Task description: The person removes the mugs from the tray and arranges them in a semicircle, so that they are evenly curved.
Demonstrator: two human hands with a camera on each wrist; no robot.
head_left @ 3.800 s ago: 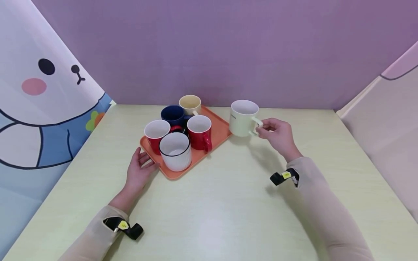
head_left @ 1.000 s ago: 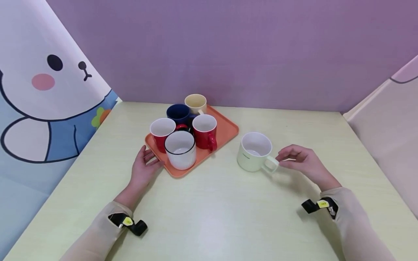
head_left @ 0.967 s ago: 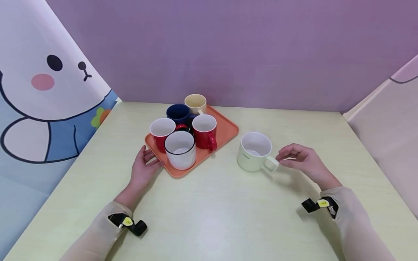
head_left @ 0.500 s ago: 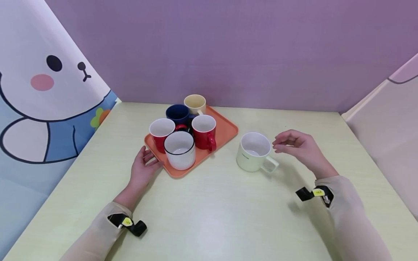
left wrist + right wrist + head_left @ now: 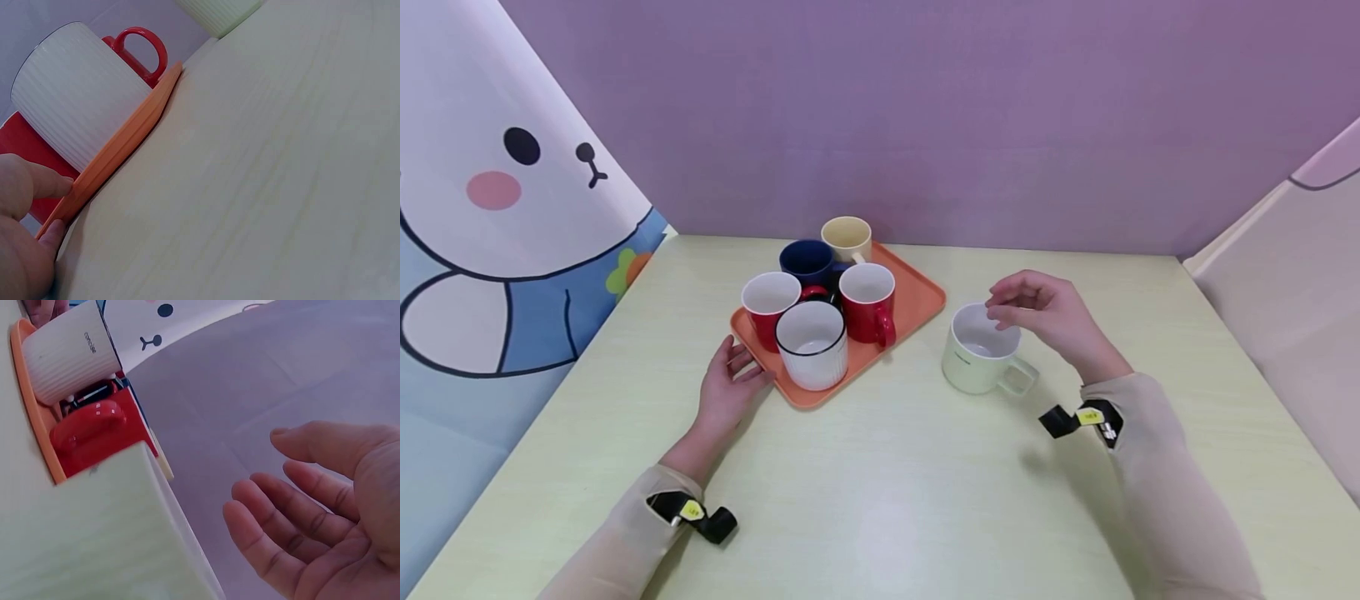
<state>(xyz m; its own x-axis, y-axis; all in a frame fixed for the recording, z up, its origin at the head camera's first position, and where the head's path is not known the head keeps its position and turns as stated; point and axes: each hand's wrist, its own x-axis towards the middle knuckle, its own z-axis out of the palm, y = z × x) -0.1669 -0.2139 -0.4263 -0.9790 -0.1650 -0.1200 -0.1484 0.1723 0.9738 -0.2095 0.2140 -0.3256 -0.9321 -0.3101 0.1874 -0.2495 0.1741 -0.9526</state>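
Note:
An orange tray (image 5: pixel 917 304) stands left of centre in the head view. My left hand (image 5: pixel 730 387) holds its near-left corner, thumb and fingers pressed to the rim, as the left wrist view shows too. The tray carries a white ribbed mug with a dark rim (image 5: pixel 812 358), two red mugs, one (image 5: pixel 868 308) at the right, a dark blue mug (image 5: pixel 805 262) and a cream mug (image 5: pixel 847 240). A pale green mug (image 5: pixel 973 367) stands on the table beside the tray, handle to the right. Above its rim hovers my right hand (image 5: pixel 1048 317), fingers loosely bent, holding nothing.
The light wooden table (image 5: pixel 880 483) extends around the tray. A purple backdrop (image 5: pixel 925 125) rises behind it, a cartoon-print cloth (image 5: pixel 512 250) hangs at the left and a pale cloth (image 5: pixel 1300 292) at the right. Black camera straps sit on both wrists.
The pale green mug came down from beside the tray's right edge to the table nearer the front. My right hand let go of its handle, then rose and moved left over it.

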